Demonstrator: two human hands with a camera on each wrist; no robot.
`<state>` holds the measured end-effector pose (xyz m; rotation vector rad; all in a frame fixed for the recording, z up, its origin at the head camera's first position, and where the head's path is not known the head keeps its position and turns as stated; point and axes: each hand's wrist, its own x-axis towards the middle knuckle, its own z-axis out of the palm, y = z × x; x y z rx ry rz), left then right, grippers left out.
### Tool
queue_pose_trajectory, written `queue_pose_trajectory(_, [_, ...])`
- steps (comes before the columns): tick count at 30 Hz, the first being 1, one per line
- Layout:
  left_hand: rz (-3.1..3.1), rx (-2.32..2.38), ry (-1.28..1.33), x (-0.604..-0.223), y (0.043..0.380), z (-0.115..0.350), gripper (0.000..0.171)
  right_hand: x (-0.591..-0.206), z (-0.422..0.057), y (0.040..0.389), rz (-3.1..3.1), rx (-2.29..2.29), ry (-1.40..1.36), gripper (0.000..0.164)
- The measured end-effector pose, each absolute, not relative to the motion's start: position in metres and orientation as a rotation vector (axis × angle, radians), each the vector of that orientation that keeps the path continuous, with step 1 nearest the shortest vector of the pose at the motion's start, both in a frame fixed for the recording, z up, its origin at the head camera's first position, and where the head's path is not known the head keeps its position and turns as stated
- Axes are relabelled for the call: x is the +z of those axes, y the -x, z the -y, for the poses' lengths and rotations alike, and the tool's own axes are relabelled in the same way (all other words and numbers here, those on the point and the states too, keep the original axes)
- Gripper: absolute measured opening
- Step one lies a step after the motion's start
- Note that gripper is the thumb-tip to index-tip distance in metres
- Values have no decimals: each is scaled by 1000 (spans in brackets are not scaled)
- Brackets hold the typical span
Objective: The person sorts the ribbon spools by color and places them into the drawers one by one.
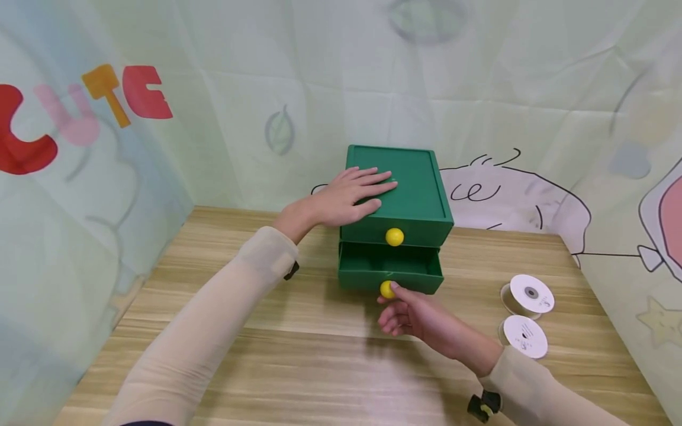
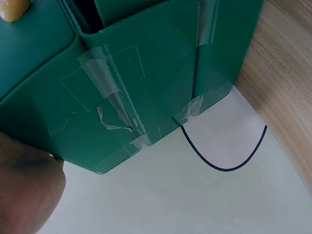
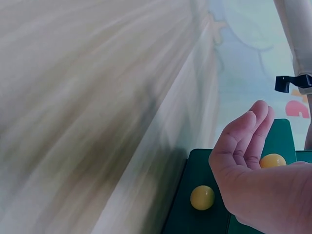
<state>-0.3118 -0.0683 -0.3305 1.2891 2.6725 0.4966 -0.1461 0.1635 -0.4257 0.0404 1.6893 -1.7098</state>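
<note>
A green cabinet (image 1: pixel 401 183) of stacked drawers stands against the back wall. My left hand (image 1: pixel 348 195) rests on its top, fingers spread; part of that hand shows at the left wrist view's edge. Below the top drawer, a lower drawer (image 1: pixel 391 280) sticks out, and its visible inside looks bare. With thumb and forefinger, my right hand (image 1: pixel 421 316) pinches that drawer's round yellow knob (image 1: pixel 387 289), the other fingers bent beneath. In the right wrist view, another yellow knob (image 3: pixel 202 197) sits on the panel nearer the table. The top drawer's yellow knob (image 1: pixel 394 236) is untouched.
Two white-sided spools (image 1: pixel 524 336) lie to the right on the wood-grain table (image 1: pixel 256 355), near my right forearm. A printed cloth (image 1: pixel 224 130) hangs behind and beside the table. Clear tape (image 2: pixel 105 78) joins the cabinet's sections along its side.
</note>
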Motion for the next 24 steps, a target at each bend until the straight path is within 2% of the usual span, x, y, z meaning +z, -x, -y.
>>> queue_pose_trajectory(11, [-2672,492,-1279,-329,312,69,58,-424,-161,130,-1649,-1719,-29,52])
queue_pose_trajectory(24, [-2679,473,-1294,-331,314,69,58,-425,-165,115,-1606,-1711,13,50])
